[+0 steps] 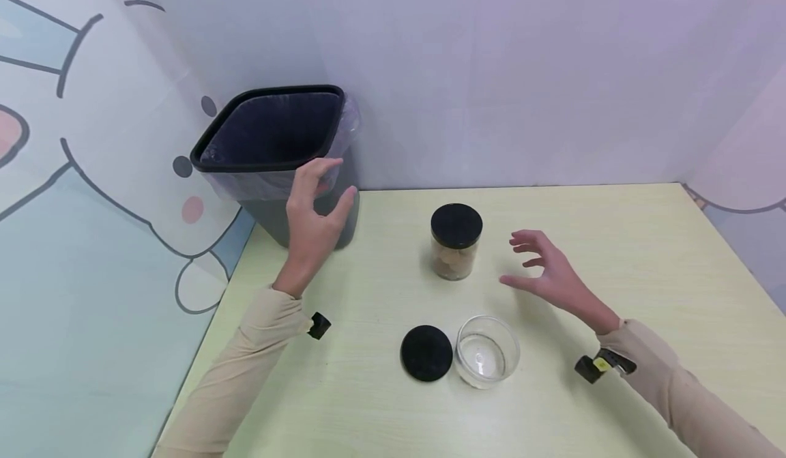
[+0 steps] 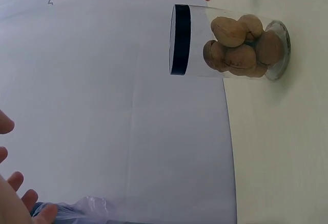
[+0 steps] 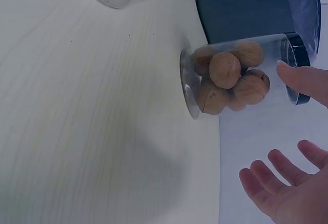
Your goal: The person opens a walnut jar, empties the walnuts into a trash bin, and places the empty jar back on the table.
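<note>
A clear jar (image 1: 453,261) with a black lid (image 1: 456,225) stands upright on the table. Several walnuts (image 2: 240,57) show through its wall in both wrist views. To its right, my right hand (image 1: 552,275) hovers apart from the jar, thumb and fingers spread and holding nothing. My left hand (image 1: 312,222) is raised in front of the bin, its fingers loosely bent around air. Nearer to me, an uncovered clear jar (image 1: 488,354) stands beside a loose black lid (image 1: 426,353); no contents are visible inside it.
A dark grey bin (image 1: 267,216) with a black rim and a plastic liner (image 1: 245,183) stands at the table's back left corner. The light wooden table (image 1: 638,253) meets a pale curtain (image 1: 522,89) behind. Cartoon-printed cloth (image 1: 80,253) hangs at the left.
</note>
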A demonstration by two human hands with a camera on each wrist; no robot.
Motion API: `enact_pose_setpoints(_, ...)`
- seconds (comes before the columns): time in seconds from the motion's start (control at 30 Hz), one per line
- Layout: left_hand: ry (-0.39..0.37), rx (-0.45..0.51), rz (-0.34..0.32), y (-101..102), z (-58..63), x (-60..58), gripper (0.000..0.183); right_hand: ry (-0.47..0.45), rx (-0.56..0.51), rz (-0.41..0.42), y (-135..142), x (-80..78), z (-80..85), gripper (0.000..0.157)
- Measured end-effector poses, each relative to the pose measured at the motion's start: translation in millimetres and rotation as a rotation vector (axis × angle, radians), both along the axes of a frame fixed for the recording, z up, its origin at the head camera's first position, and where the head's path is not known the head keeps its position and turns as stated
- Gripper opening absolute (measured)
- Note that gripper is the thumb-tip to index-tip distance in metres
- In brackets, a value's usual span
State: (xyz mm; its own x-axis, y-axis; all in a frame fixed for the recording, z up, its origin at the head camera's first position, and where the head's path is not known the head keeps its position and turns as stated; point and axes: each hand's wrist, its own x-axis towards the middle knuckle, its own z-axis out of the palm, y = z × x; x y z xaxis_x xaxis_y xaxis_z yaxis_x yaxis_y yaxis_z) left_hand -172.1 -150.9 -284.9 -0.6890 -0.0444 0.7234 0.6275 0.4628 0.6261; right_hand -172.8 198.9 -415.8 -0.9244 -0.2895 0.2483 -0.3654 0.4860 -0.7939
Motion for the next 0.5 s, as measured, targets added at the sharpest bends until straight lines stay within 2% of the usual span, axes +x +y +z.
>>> enact_pose_setpoints(0.13, -0.021, -0.011, -0.028, 4.7, -2.5, -1.1, 0.036, -0.019, -0.005, 0.015, -9.1, 1.2, 11.5, 0.068)
enact_pose_setpoints(0.37, -0.123, -0.041, -0.117, 8.8, -8.7, -1.6, 0.040, -0.040, -0.045, 0.032, -1.6, -24.9, -25.3, 0.076)
enact_pose_setpoints(0.5, -0.126, -0.043, -0.164, 10.5, -12.0, -2.7, 0.041, -0.038, -0.060, 0.044, -4.4, -32.0, -29.6, 0.076)
